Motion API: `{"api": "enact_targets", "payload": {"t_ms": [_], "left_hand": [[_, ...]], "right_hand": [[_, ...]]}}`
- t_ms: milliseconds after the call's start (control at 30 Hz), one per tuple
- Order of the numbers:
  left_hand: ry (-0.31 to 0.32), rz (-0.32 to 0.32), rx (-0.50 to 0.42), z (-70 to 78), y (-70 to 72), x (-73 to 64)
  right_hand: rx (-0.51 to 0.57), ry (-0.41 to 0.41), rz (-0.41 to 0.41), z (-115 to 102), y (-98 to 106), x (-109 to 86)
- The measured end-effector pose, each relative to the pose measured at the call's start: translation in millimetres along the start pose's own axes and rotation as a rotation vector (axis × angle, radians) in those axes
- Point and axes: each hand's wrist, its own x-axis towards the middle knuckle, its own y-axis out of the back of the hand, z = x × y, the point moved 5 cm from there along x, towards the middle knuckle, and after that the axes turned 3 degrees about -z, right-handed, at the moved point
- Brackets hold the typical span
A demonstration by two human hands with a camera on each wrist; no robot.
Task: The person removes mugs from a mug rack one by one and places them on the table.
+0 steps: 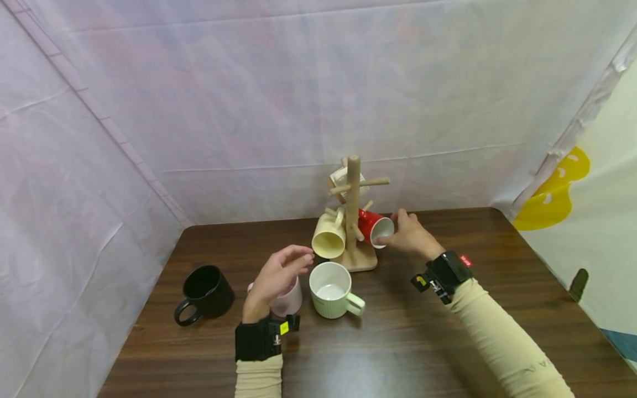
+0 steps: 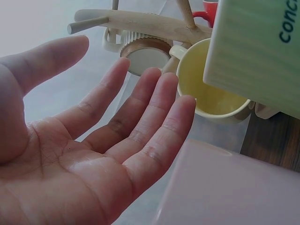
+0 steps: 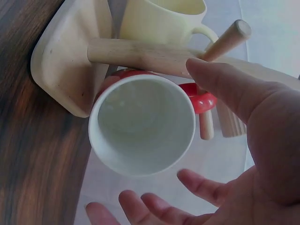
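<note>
A red mug [image 1: 367, 223] with a white inside hangs by its handle from a lower peg of the wooden mug tree [image 1: 353, 199]. Around its mouth my right hand [image 1: 410, 236] spreads its fingers; in the right wrist view the thumb [image 3: 218, 84] lies near the handle and the fingertips stand off the rim. My left hand [image 1: 278, 276] is held with relaxed fingers and an empty palm, over a pink mug [image 1: 288, 301] that it partly hides. Just right of it stands a light green mug [image 1: 330, 301]. A yellow mug [image 1: 328, 232] hangs on the tree's left side.
A white ribbed mug [image 1: 340, 177] hangs on an upper peg at the back. Left on the brown table [image 1: 398, 342] stands a black mug [image 1: 206, 293]. Bare pegs [image 1: 375, 182] stick out from the post. White sheeting [image 1: 259, 110] closes off the back and left.
</note>
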Motion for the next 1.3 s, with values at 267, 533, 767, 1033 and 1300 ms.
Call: {"api": "enact_targets", "payload": {"t_ms": [267, 533, 767, 1033, 1300], "left_hand": [[0.003, 0.004, 0.011, -3.6, 1.8, 1.3], [-0.009, 0.012, 0.027, -3.4, 3.0, 1.0], [-0.017, 0.016, 0.020, -3.0, 3.3, -0.4], [-0.022, 0.014, 0.022, -1.7, 3.2, 0.0], [-0.025, 0.001, -0.025, -2.7, 3.2, 1.3]], "right_hand": [[0.026, -0.034, 0.016, -1, -9, 4.3], [0.002, -0.064, 0.001, -2, -18, 9.8], [0.033, -0.047, 0.024, -2, -25, 13.6], [0.049, -0.037, 0.066, 1, -30, 20.8], [0.078, -0.044, 0.061, 4, -35, 26.7]]}}
